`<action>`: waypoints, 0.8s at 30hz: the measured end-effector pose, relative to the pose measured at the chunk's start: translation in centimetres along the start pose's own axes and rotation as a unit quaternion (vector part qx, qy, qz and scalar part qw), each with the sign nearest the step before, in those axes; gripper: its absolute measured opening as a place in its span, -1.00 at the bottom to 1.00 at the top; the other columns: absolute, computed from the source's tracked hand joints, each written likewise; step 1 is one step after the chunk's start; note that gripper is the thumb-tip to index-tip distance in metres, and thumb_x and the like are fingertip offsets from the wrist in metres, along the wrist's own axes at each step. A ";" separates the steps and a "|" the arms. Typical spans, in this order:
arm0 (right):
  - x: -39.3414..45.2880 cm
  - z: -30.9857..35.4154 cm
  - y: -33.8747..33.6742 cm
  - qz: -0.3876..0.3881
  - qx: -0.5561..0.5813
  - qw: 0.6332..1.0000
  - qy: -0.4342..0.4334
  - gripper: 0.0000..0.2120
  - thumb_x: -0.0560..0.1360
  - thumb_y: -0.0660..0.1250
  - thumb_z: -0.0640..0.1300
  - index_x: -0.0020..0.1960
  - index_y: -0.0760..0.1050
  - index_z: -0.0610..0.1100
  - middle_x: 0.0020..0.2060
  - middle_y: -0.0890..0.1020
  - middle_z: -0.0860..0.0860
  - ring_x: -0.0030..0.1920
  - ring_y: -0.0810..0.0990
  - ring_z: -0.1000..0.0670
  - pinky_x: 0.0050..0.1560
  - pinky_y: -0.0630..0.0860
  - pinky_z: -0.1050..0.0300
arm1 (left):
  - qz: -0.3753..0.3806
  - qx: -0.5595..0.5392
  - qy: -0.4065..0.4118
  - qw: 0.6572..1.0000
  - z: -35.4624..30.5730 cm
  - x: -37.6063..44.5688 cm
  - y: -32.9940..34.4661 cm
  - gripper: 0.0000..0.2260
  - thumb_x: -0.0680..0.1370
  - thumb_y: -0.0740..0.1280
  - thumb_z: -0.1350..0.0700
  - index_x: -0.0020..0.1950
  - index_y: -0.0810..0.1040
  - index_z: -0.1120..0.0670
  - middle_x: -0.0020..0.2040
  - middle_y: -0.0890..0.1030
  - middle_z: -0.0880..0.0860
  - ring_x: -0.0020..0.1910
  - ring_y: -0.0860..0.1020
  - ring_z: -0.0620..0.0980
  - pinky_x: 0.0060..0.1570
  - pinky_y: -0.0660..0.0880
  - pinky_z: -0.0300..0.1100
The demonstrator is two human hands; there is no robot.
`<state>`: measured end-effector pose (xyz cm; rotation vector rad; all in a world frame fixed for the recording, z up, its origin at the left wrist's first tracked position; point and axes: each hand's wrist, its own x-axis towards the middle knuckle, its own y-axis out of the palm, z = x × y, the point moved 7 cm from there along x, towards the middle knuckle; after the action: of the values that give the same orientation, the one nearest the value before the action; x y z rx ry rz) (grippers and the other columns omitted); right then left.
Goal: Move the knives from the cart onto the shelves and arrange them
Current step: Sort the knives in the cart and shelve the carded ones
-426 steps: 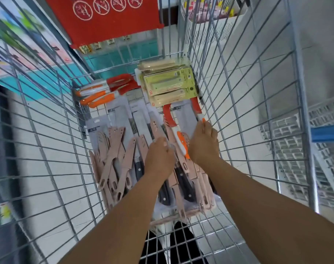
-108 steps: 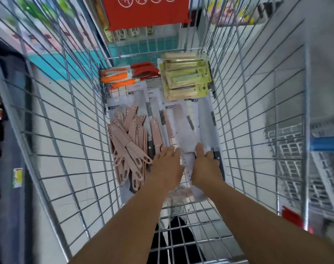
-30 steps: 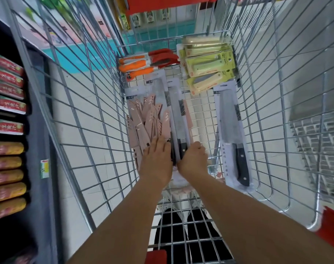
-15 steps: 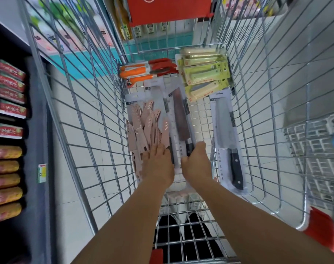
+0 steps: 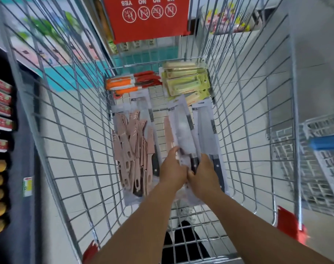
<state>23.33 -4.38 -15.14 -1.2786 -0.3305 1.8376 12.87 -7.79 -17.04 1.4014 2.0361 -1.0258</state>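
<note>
We now hold a carded black-handled kitchen knife (image 5: 184, 134) between both hands, where half a second ago it lay among the pink-sheathed knives (image 5: 133, 147). Our left hand (image 5: 172, 166) pinches the card's edge; our right hand (image 5: 203, 173) grips the handle end. It hovers inside the wire shopping cart (image 5: 71, 130), beside another carded knife (image 5: 208, 134), so shelving has yet to begin.

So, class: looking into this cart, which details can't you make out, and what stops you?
- Head view: print on the carded knife both hands hold: motion blur.
- Knife count in the pink pile: overlapping sheaths.
- Left hand fingertips: hidden under the card.
</note>
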 end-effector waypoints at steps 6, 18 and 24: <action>0.7 -0.9 0.1 0.053 -0.175 0.983 0.027 -0.16 0.53 0.28 -0.16 0.54 -0.27 -0.14 0.46 0.08 -0.25 0.45 0.14 -0.24 0.41 0.19 -0.04 | 0.026 0.146 0.084 0.985 -0.9 0.0 2.1 -0.49 0.45 0.25 0.38 0.31 0.34 -0.04 0.03 0.43 0.10 -0.12 0.48 0.06 -0.25 0.40 -0.17; 1.9 -0.3 1.2 0.127 -0.310 0.942 -0.029 -0.24 0.54 0.26 -0.17 0.51 -0.17 -0.30 0.44 -0.01 -0.33 0.44 0.12 -0.29 0.38 0.28 -0.03 | 0.119 0.375 0.115 0.912 1.0 0.9 4.0 -0.25 0.37 0.47 0.24 0.42 0.14 -0.04 0.28 0.29 0.16 0.24 0.37 0.18 0.14 0.44 0.03; 1.5 1.4 0.8 0.089 -0.320 0.940 -0.074 -0.37 0.53 0.25 -0.17 0.47 0.01 -0.27 0.38 0.17 -0.28 0.39 0.22 -0.24 0.35 0.33 -0.03 | 0.065 0.358 0.145 0.920 1.1 0.4 2.6 -0.46 0.53 0.24 0.25 0.46 0.19 -0.04 0.43 0.23 0.11 0.39 0.28 0.13 0.27 0.35 -0.01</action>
<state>21.54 -3.36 -16.02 -1.6411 -0.9862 2.0680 15.13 -7.90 -18.83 2.1251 1.7832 -1.6905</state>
